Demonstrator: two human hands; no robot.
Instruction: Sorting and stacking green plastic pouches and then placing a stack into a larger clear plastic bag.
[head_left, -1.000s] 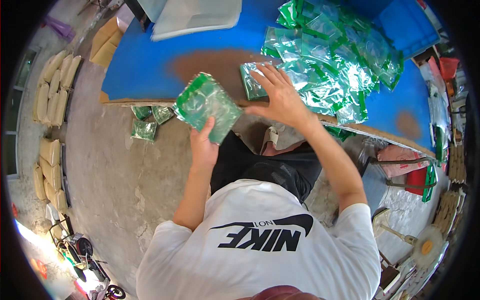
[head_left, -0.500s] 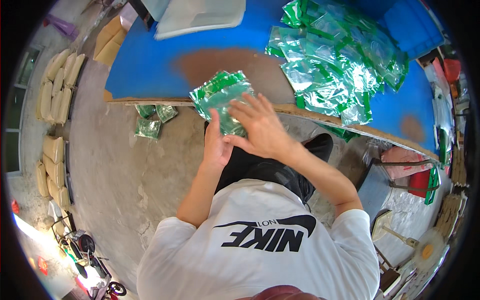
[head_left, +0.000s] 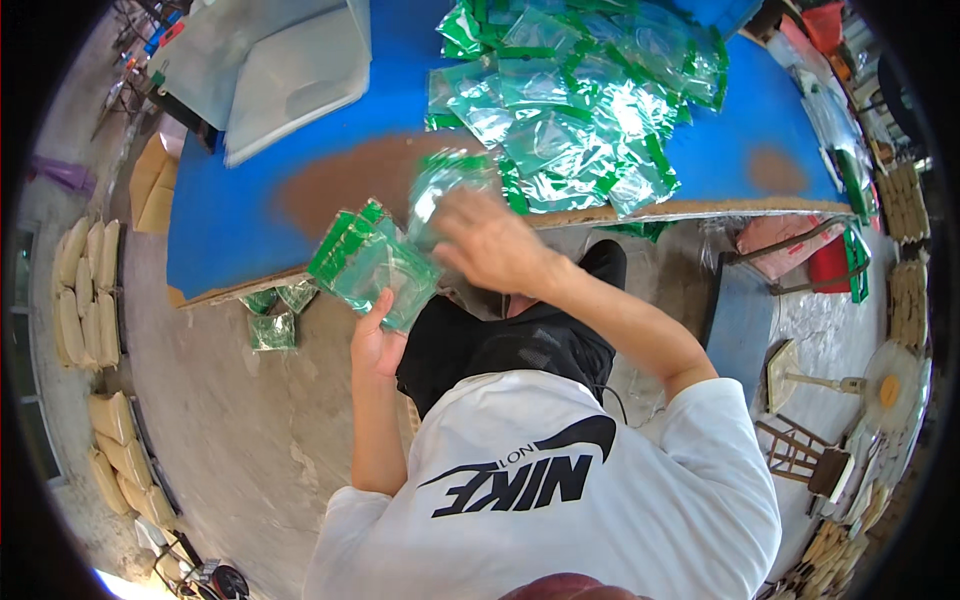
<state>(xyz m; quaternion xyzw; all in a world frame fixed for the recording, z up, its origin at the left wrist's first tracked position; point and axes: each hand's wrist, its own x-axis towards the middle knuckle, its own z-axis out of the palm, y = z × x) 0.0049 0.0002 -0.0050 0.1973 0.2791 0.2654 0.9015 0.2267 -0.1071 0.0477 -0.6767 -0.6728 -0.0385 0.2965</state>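
Observation:
My left hand (head_left: 378, 340) is closed round the lower edge of a small stack of clear plastic packets (head_left: 372, 262) with green bands, thumb on top. The stack is held in front of the table's edge. To its right, my right hand (head_left: 492, 242) is smeared by motion, with a blurred packet (head_left: 445, 180) of the same kind at its fingers, over the table edge. A large heap of similar packets (head_left: 570, 120) lies spread on the blue table (head_left: 230, 220), beyond my right hand.
A whitish translucent plastic bin (head_left: 300, 80) stands at the table's far left. Several packets (head_left: 272, 332) lie on the floor under the front edge. Filled sacks (head_left: 90, 290) are stacked at the left. A stool (head_left: 805, 455) and a fan (head_left: 885, 392) stand at the right.
The hands have moved apart: the left keeps the stack, while the right has a packet away from it, toward the heap. The view has shifted to the right.

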